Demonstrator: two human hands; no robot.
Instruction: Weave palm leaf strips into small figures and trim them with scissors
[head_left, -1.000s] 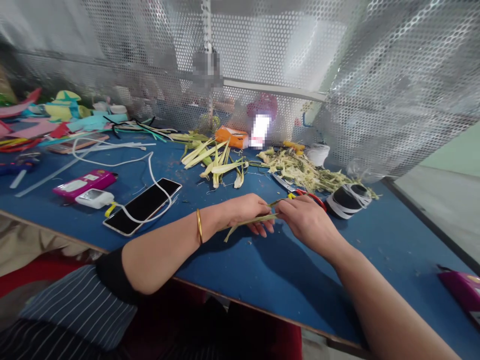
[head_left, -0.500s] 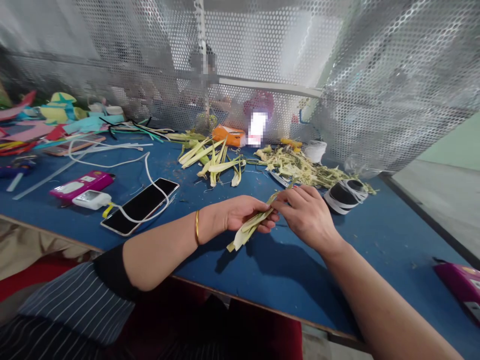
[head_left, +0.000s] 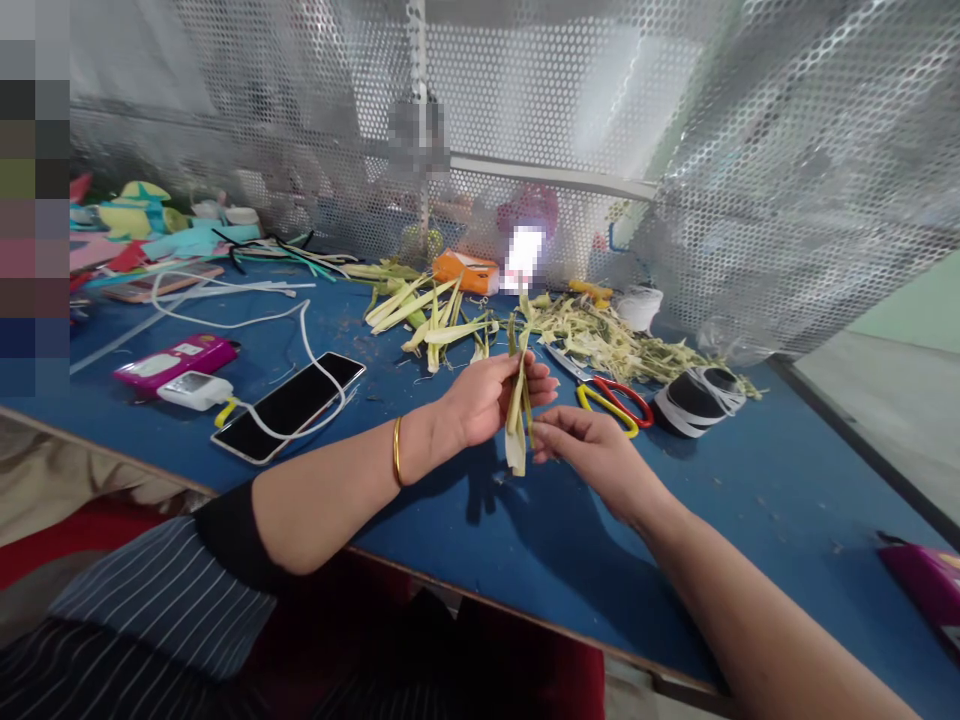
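My left hand (head_left: 491, 395) pinches a small bundle of pale green corn husks (head_left: 515, 440) between thumb and fingers, above the table. The bundle stands nearly upright in view, its wide pale end pointing toward me. At the lower right of the bundle, my right hand (head_left: 574, 437) has thumb and forefinger closed on a thin husk strip at its edge. Just beyond the right hand lie scissors (head_left: 600, 390) with one red and one yellow handle. Loose husk pieces (head_left: 431, 325) lie farther back, left of a heap of shredded husk (head_left: 607, 335).
A black roll wound with white ribbon (head_left: 697, 400) stands right of the scissors. At left are a phone (head_left: 289, 410), a white cable and a magenta device (head_left: 176, 365). An orange packet (head_left: 465, 270) and a lit, blurred-out screen stand before the perforated sheet at the back.
The husk bundle has turned from slanting to nearly upright. My right hand has moved down from its upper end to its lower edge, uncovering the scissors' handles. The view has shifted slightly.
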